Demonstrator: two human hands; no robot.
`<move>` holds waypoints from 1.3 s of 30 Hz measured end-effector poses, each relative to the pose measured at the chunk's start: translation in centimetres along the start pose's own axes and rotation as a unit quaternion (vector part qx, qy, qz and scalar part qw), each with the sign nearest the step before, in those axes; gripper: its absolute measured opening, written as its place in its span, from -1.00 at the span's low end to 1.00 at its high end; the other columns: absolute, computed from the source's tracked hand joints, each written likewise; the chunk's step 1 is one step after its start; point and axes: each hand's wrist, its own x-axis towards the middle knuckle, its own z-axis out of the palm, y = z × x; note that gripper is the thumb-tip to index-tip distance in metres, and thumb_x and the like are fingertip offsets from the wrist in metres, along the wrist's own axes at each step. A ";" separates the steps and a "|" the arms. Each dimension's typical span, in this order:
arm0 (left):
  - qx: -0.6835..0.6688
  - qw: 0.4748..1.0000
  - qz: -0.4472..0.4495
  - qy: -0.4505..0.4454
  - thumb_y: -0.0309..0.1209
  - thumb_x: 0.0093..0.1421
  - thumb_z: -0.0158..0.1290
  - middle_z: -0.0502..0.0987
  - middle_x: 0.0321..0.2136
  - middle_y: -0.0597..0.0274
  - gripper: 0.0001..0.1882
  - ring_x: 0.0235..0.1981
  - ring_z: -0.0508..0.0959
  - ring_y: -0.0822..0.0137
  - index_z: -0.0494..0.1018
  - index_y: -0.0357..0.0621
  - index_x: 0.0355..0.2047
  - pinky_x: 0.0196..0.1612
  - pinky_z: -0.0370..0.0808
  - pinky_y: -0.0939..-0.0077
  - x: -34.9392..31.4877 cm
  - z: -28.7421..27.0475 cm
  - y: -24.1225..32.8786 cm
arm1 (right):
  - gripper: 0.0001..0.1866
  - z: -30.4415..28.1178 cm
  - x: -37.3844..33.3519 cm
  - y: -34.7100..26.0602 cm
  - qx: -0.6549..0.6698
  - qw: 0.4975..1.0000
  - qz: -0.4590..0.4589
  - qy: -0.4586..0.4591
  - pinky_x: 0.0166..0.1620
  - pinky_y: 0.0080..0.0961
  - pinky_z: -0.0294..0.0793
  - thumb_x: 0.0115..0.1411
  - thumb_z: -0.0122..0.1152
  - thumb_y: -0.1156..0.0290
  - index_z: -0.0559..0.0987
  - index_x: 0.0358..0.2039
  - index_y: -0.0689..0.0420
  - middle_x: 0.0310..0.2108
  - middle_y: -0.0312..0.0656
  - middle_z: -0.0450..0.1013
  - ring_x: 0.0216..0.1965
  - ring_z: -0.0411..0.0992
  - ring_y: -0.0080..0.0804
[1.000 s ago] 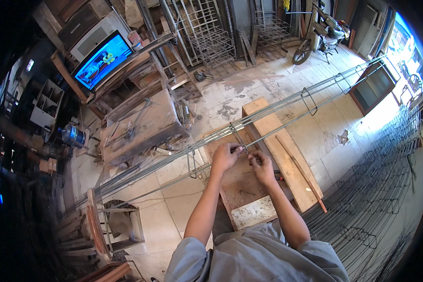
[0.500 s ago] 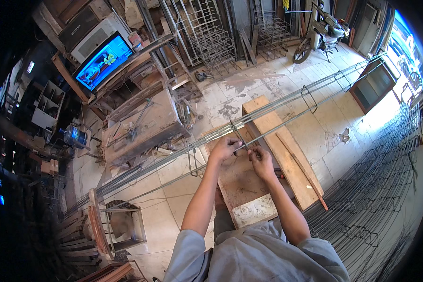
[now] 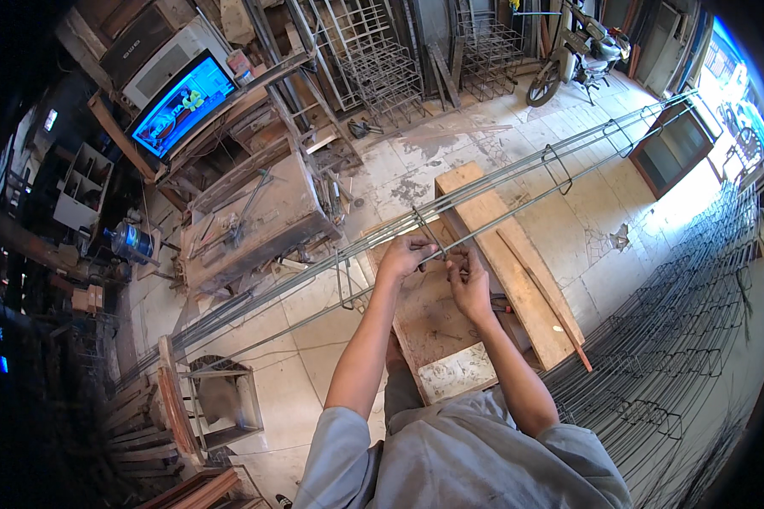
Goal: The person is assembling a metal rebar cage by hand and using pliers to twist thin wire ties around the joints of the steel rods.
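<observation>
Several long, thin steel bars (image 3: 518,180) run diagonally across in front of me, with bent wire stirrups (image 3: 557,170) hung along them. My left hand (image 3: 408,257) is closed around the lower bar (image 3: 505,218), beside the bottom corner of a stirrup (image 3: 424,226). A short dark piece shows under its fingers, too small to name. Just to the right, my right hand (image 3: 469,284) is bent in a pinch close below the same corner. What lies between its thumb and fingers is hidden.
Below the bars stands a wooden bench (image 3: 437,318) with a thick plank (image 3: 509,263) along its right side. A cluttered worktable (image 3: 259,225) and a lit screen (image 3: 182,103) are at left. Bundled steel cages (image 3: 671,339) fill the right side. A motorbike (image 3: 577,55) stands at the back.
My right hand has drawn slightly down and away from the bar. My left hand has shifted a little left, still at the stirrup corner. The view has moved slightly.
</observation>
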 end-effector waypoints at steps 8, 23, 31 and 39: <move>0.064 0.997 0.027 0.025 -0.31 0.17 0.23 0.66 -0.45 0.24 -0.77 -0.59 0.43 0.53 0.63 -0.22 -0.27 -0.54 0.37 0.56 -0.8 0.3 0.4 | -0.78 -0.4 -0.3 -1.0 -0.054 0.998 0.005 -0.037 -0.43 -0.48 0.37 0.30 0.12 0.42 0.49 -0.06 0.15 -0.60 -0.17 0.37 -0.55 0.34 -0.48; 0.012 0.997 0.069 0.009 -0.46 0.14 0.22 0.67 -0.40 0.11 -0.84 -0.39 0.64 0.35 0.59 -0.28 -0.29 -0.29 0.51 0.47 -1.3 0.4 -1.2 | -0.85 0.4 -0.6 -1.2 -0.057 0.998 -0.029 0.000 -0.39 -0.49 0.40 0.26 0.13 0.50 0.53 -0.18 0.24 -0.56 -0.13 0.46 -0.53 0.36 -0.53; 0.240 0.932 0.219 0.158 -0.38 0.16 0.19 0.63 -0.44 0.02 -0.84 -0.46 0.64 0.14 0.60 -0.20 -0.30 -0.37 0.52 0.34 -4.1 2.3 0.0 | -0.84 0.5 -0.9 -1.7 -0.060 0.998 -0.023 0.006 -0.40 -0.50 0.39 0.24 0.13 0.51 0.56 -0.18 0.26 -0.57 -0.12 0.45 -0.54 0.35 -0.52; 0.289 0.860 0.357 0.223 -0.39 0.13 0.20 0.65 -0.40 0.11 -0.87 -0.45 0.64 0.08 0.63 -0.08 -0.29 -0.38 0.55 0.31 -4.3 2.7 -1.6 | -0.85 0.9 -1.2 -1.8 -0.078 0.996 -0.044 0.017 -0.42 -0.19 0.41 0.22 0.10 0.52 0.53 -0.21 0.26 -0.55 0.16 0.45 -0.52 0.48 0.07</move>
